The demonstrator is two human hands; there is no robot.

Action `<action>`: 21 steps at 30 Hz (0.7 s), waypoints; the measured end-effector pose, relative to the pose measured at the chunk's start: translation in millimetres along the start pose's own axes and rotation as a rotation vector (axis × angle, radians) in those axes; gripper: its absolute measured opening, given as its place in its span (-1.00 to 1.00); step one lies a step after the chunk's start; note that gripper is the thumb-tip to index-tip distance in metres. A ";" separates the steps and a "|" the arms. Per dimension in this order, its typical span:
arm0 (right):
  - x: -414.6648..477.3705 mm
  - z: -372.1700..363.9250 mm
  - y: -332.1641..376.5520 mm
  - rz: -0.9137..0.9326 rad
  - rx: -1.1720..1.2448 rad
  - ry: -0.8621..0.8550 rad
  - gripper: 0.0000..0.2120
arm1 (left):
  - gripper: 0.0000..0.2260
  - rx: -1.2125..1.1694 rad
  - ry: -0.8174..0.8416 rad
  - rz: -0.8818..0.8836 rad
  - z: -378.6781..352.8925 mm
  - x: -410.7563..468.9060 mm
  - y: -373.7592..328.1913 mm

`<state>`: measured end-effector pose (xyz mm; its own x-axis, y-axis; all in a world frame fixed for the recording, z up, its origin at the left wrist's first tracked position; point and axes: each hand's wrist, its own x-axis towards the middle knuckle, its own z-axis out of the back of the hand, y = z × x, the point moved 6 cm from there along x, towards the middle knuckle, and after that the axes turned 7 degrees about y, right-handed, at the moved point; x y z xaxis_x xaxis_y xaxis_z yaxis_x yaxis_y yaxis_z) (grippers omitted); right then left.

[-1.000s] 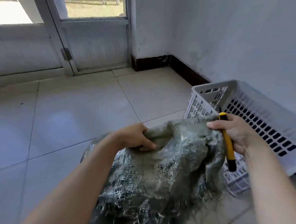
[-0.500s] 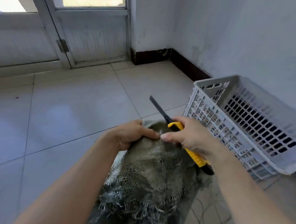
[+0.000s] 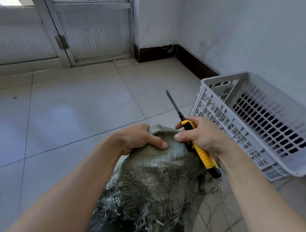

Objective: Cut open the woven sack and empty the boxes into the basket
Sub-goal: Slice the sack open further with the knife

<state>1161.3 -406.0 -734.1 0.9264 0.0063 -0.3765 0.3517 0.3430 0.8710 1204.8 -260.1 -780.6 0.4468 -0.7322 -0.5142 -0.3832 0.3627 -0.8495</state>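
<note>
A grey-green woven sack (image 3: 155,175) with frayed edges bulges upward in front of me. My left hand (image 3: 138,138) grips its top fold on the left side. My right hand (image 3: 201,135) holds a yellow and black utility knife (image 3: 200,151), blade out and pointing up and away, with the thumb pressed on the sack's top. A white slatted plastic basket (image 3: 252,125) stands on the floor to the right of the sack, tilted against the wall. No boxes are visible; the sack hides its contents.
Pale floor tiles (image 3: 68,114) stretch to the left and ahead. A glazed metal door (image 3: 93,31) stands at the back. White walls with a dark skirting board (image 3: 193,62) meet in the corner behind the basket.
My right hand has turned the knife blade-up and brought it from the sack's right side to its top, beside my left hand. The sack's top is now bunched tighter.
</note>
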 end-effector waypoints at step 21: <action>-26.7 9.2 0.8 0.012 -0.506 0.086 -0.52 | -0.88 -0.286 -0.163 -0.024 21.3 -4.8 -0.5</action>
<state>1138.1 -414.6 -720.4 0.9079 0.0831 -0.4108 0.2122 0.7541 0.6216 1220.0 -244.6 -780.2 0.5731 -0.6286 -0.5257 -0.5718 0.1528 -0.8060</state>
